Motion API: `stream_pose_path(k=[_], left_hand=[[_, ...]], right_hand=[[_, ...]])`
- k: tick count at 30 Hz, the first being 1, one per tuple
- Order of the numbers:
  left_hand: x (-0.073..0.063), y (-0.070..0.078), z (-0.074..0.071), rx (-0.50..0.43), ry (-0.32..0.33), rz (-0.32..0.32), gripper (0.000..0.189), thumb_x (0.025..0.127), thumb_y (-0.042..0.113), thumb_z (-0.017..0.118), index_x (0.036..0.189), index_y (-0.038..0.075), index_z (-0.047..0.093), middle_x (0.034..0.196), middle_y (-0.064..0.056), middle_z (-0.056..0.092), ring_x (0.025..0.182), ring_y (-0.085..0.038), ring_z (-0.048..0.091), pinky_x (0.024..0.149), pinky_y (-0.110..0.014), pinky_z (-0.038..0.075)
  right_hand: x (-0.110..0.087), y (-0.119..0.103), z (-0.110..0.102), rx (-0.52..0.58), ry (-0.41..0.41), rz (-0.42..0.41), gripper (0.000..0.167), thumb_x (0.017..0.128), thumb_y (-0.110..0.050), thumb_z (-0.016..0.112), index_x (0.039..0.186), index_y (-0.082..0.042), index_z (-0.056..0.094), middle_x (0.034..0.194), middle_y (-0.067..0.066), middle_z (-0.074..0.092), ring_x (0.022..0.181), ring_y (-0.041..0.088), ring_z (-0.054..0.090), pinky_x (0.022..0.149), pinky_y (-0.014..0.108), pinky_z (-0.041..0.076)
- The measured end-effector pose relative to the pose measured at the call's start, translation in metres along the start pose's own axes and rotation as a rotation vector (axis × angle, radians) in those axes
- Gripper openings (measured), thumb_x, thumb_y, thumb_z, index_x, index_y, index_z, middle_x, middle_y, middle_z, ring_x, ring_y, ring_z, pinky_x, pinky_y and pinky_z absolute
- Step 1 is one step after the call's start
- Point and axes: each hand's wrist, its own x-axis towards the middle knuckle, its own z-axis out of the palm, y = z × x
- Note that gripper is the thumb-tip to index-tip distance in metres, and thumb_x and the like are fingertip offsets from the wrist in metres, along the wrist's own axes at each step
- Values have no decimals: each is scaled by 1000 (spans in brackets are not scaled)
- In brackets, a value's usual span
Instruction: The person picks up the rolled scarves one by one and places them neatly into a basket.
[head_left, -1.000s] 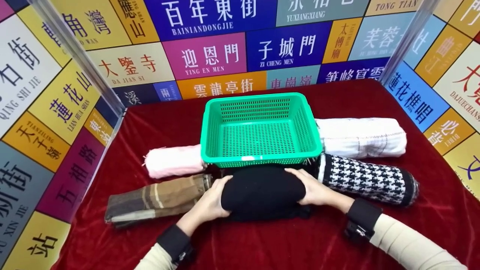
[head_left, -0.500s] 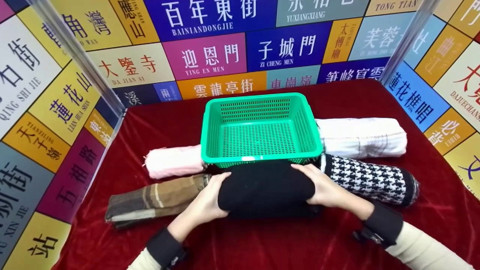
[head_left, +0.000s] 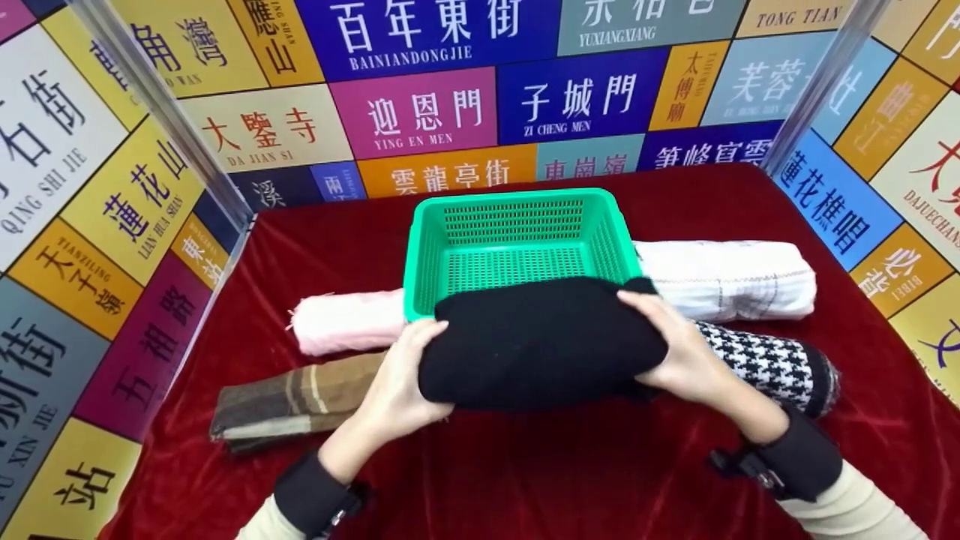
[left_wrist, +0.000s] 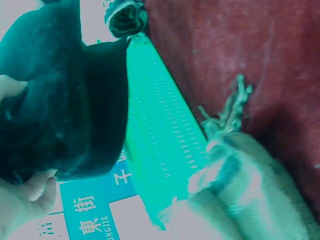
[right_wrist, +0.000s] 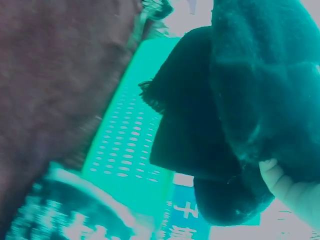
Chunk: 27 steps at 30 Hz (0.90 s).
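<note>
A rolled black scarf (head_left: 540, 345) is held up between both hands, in front of the green basket (head_left: 517, 196) and covering part of its near rim. At the scarf's left end, my left hand (head_left: 401, 379) grips it with the fingers behind. The right hand (head_left: 686, 356) grips the other end, its thumb side toward the basket. A short fringe (right_wrist: 150, 97) hangs from the scarf in the right wrist view. The basket's visible inside holds nothing. Much of each hand's far fingers is hidden by the cloth.
Left of the basket lie a pink rolled scarf (head_left: 349, 322) and a brown plaid one (head_left: 300, 405). To the right are a white roll (head_left: 731, 279) and a houndstooth roll (head_left: 772, 367). Lettered panels (head_left: 420, 112) stand behind the red velvet cloth (head_left: 540, 480).
Both hands have lifted the black scarf up off the red cloth, toward the basket, spreading somewhat apart. It now hides the basket's near rim. The other rolls have not moved.
</note>
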Motion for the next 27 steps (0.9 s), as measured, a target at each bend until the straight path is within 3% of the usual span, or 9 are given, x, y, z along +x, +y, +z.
stream_pose_path(k=[4,6,10,13,16,21,27], left_hand=[[13,1,-2,-77,88,-8,86,46,3,73,126,-1,42,125,-23,44,118,-31,42,104,-28,29],[21,0,-2,-157,122,-28,84,48,0,70,127,-3,40,126,-24,42,120,-29,40,105,-29,27],[43,-1,-4,-331,185,-99,82,51,-6,64,128,-5,37,130,-22,39,123,-23,38,106,-33,26],[63,-3,-6,-426,235,-189,83,51,-10,61,130,-3,38,133,-17,40,121,-19,39,104,-34,27],[83,-10,-9,-494,300,-268,84,49,-15,58,130,-1,40,132,-13,44,117,-16,42,97,-32,33],[117,-24,-9,-585,407,-336,83,49,-17,56,129,0,42,130,-12,47,109,-16,45,81,-30,43],[148,-52,1,-652,476,-468,83,50,-14,55,131,5,44,128,-9,48,105,-18,45,63,-28,47]], right_hand=[[14,-6,-11,59,86,1,84,45,11,70,125,7,47,122,21,52,119,2,41,103,17,27],[22,-7,-16,124,130,36,84,44,16,67,125,8,46,124,13,53,119,2,42,104,18,27],[43,-5,-22,358,219,116,87,46,25,58,129,8,39,122,-4,53,114,7,46,101,20,30],[61,0,-25,519,281,148,88,50,28,52,134,5,35,117,-3,54,108,12,49,96,22,35],[80,6,-26,578,341,172,87,54,28,52,135,1,34,114,0,55,105,14,52,93,22,38],[111,21,-26,649,414,287,91,58,27,56,139,-4,31,111,2,57,103,16,53,90,23,40],[141,52,-19,728,444,434,94,61,24,58,143,-10,26,107,3,57,94,16,54,81,23,45]])
